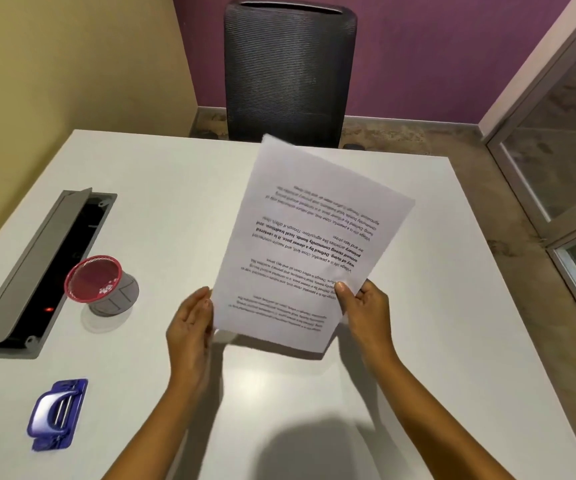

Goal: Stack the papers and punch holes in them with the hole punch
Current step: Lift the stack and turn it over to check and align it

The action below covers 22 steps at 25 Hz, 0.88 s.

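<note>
Papers, white printed sheets with upside-down black text (309, 251), are off the white tabletop (418, 341), held up in the middle of the view, tilted with the top corner leaning toward the black mesh office chair (288, 71). How many sheets are in the bundle cannot be told; a second edge peeks out at the lower left, so the stack looks not yet squared.

Progress, as judged: gathering looks done or nearly so, alignment is under way, punching is not started. The blue and silver metal hole punch (57, 414) sits untouched near the front left of the table, well apart from the sheets. Left to do: square the edges, bring the stack to the punch, press.

Right hand (366, 313): forearm reaching in from the lower right, thumb on the front face of the sheets near their lower right edge, fingers behind, pinching the paper.

Left hand (189, 330): palm turned inward, fingers extended and loose, flat against the lower left edge of the sheets, steadying rather than gripping.

Also present: a red-rimmed grey mesh cup (101, 284) beside the open grey cable tray (33, 268) at the left.
</note>
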Available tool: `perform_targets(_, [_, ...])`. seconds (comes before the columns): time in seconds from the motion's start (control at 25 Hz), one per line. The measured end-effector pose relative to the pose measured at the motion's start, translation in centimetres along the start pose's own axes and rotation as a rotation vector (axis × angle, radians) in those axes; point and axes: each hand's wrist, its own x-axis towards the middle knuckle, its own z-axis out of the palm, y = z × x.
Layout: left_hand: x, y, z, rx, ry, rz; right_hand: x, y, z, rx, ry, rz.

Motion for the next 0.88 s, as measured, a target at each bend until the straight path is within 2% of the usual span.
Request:
perform_targets(0.08, [1.0,1.6,-1.1,0.081,-0.103,0.055,0.4,-0.5,-1.2,-0.105,-0.036,-0.041])
perform_targets(0.2, [1.7,3.4,-1.0,0.355,-0.296,0.167,0.7,-1.0,-1.9,-0.205,-0.045,-0.090])
perform_targets(0.28, [1.9,3.9,0.1,0.478,-0.344,0.209,0.6,-1.2,-1.7,-0.212,-0.054,-0.117])
perform_targets(0.4, [1.7,4.1,2.3,0.556,-0.327,0.275,0.2,-1.4,-0.9,-0.164,-0.061,-0.141])
perform_targets(0.6, [0.5,3.6,4.4,0.437,-0.258,0.349,-0.6,-1.7,0.3,-0.061,0.011,-0.168])
perform_targets(0.88, [0.1,1.5,5.0,0.379,-0.099,0.326,-1.3,-1.0,1.1,-0.111,0.125,-0.158])
